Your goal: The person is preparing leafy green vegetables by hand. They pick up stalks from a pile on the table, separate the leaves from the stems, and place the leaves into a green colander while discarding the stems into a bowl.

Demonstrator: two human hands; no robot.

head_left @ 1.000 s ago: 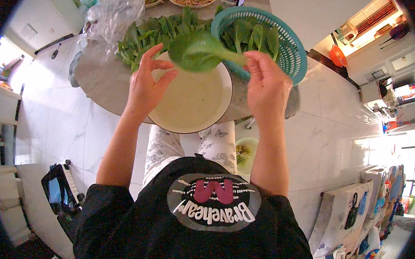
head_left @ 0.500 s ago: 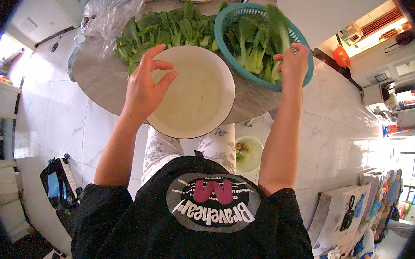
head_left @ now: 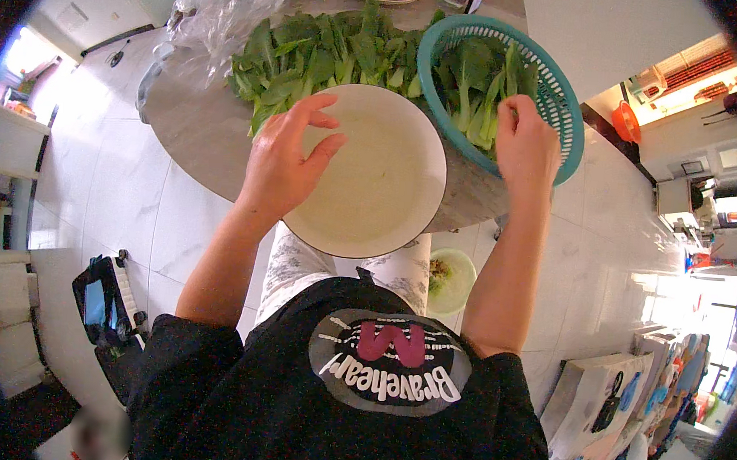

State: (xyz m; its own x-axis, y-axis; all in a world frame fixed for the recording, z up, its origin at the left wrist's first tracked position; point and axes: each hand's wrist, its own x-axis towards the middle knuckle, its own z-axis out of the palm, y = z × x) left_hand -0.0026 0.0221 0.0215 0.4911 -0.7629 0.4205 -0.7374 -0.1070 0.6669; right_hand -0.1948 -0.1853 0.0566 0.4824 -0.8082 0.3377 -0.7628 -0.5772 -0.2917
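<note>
One hand (head_left: 288, 158), my left, spreads at a round white bowl (head_left: 380, 180); my right hand (head_left: 528, 147) curls by a teal plastic basket's (head_left: 563, 98) leafy greens (head_left: 469, 83), grip unclear.

The left hand (head_left: 293, 152) curves at a white basin (head_left: 435, 179) — the right hand (head_left: 528, 147) is at greens (head_left: 467, 83) in a teal basket (head_left: 426, 67)

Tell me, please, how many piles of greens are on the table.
2: one pile behind the white basin, a second pile inside the teal basket, partly hidden by the right hand.
</note>
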